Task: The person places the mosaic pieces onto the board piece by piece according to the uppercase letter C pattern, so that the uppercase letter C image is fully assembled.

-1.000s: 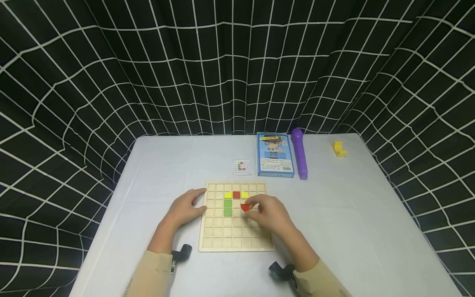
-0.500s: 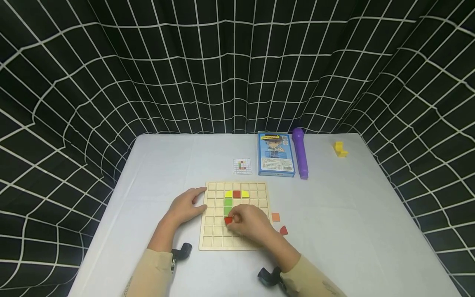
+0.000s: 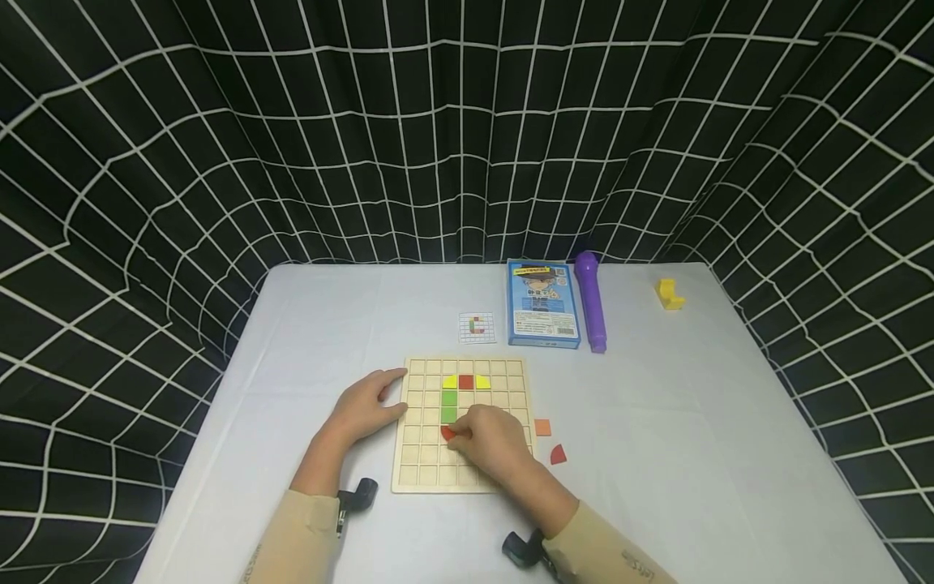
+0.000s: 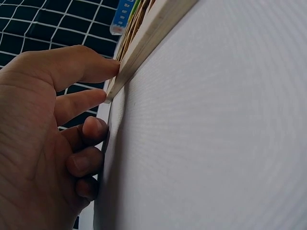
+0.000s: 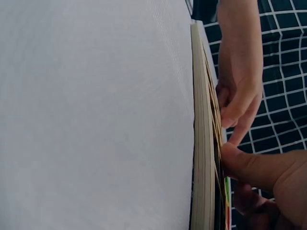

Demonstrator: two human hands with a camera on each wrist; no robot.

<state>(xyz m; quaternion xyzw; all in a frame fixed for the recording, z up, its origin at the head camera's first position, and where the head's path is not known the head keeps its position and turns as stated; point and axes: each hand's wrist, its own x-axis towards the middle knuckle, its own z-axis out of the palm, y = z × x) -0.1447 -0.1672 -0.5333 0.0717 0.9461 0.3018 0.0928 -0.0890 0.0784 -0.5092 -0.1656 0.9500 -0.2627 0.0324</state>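
Note:
A square wooden grid board (image 3: 419,453) lies on the white table. On it, a red square tile (image 3: 465,382) sits between two yellow rounded tiles, the left yellow tile (image 3: 450,382) and the right yellow tile (image 3: 482,382). Two green square tiles (image 3: 448,398) run down below the left yellow one. My right hand (image 3: 492,442) pinches a red quarter-round tile (image 3: 446,434) at the cell just under the lower green tile; its fingers hide part of the tile. With thumb and index fingertips, my left hand (image 3: 361,410) touches the board's left edge.
An orange square tile (image 3: 542,427) and another red quarter-round tile (image 3: 558,454) lie right of the board. Behind it are a small pattern card (image 3: 477,328), a blue box (image 3: 543,312), a purple microphone-shaped stick (image 3: 592,304) and a yellow chair-shaped piece (image 3: 669,294).
My right hand has carried the red quarter-round tile left and nearer, from beneath the right yellow tile to beneath the green ones. The loose tiles beside the board have come into view. My left hand stays put.

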